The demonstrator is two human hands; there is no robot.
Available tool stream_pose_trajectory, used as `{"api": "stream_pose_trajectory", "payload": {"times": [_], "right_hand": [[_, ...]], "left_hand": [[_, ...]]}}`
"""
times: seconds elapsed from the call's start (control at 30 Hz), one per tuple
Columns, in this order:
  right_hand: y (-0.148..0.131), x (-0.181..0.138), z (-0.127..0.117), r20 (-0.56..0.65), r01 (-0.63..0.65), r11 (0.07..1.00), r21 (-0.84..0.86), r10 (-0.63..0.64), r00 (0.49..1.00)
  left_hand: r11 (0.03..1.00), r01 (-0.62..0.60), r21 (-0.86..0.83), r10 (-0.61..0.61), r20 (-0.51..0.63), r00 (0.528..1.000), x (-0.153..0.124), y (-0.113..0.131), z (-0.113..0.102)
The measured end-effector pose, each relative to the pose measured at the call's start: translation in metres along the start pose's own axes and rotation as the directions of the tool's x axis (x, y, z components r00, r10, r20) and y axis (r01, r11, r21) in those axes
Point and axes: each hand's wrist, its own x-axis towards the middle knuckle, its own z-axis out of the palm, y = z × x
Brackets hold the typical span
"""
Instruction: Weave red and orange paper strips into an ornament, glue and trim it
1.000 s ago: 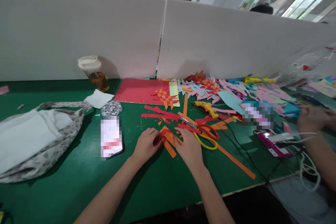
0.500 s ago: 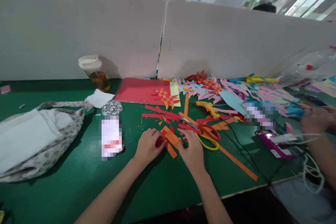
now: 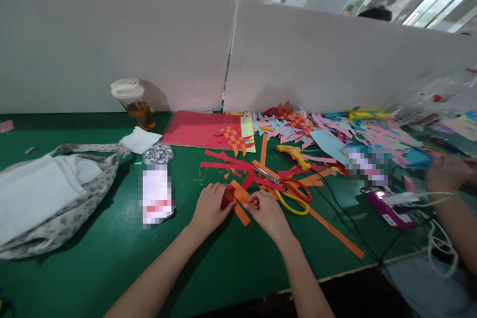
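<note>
My left hand (image 3: 211, 206) is closed on a red paper strip (image 3: 225, 198) and rests on the table. Crossing that strip are orange paper strips (image 3: 241, 192), gripped near their right end by the pinched fingers of my right hand (image 3: 269, 211). How the strips interlace under the fingertips is hidden. Just beyond my right hand lie scissors (image 3: 266, 175) with red and yellow handles, on top of loose red and orange strips. Farther back, a woven red and orange paper fish (image 3: 235, 142) lies on a red sheet (image 3: 201, 129).
A yellow glue gun (image 3: 295, 154) with a black cord lies right of the scissors. Farther right are a purple power strip (image 3: 389, 208) and another person's arm (image 3: 452, 208). Leftward are a phone (image 3: 156, 194), a tilted cup (image 3: 136, 104) and a cloth bag (image 3: 55, 198). A partition stands behind.
My right hand has moved slightly down, and its fingers have gone from spread beside the orange strips to pinched on one. My left hand has stayed nearly still.
</note>
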Motion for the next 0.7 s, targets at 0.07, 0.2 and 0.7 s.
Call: {"api": "stream_pose_trajectory", "payload": {"times": [0.07, 0.2, 0.7], "right_hand": [[-0.005, 0.002, -0.004, 0.021, -0.015, 0.999, -0.044, 0.016, 1.000], [-0.014, 0.004, -0.011, 0.013, -0.084, 0.993, -0.084, 0.086, 0.996], [-0.034, -0.002, -0.011, -0.077, 0.106, 0.978, 0.178, -0.094, 0.993]], "left_hand": [[1.000, 0.006, -0.004, -0.006, 0.006, 1.000, 0.000, 0.000, -0.001], [1.000, 0.009, -0.014, -0.009, 0.000, 1.000, 0.000, 0.000, -0.001], [0.996, 0.048, -0.078, -0.050, -0.019, 0.999, 0.000, 0.000, -0.005]]}}
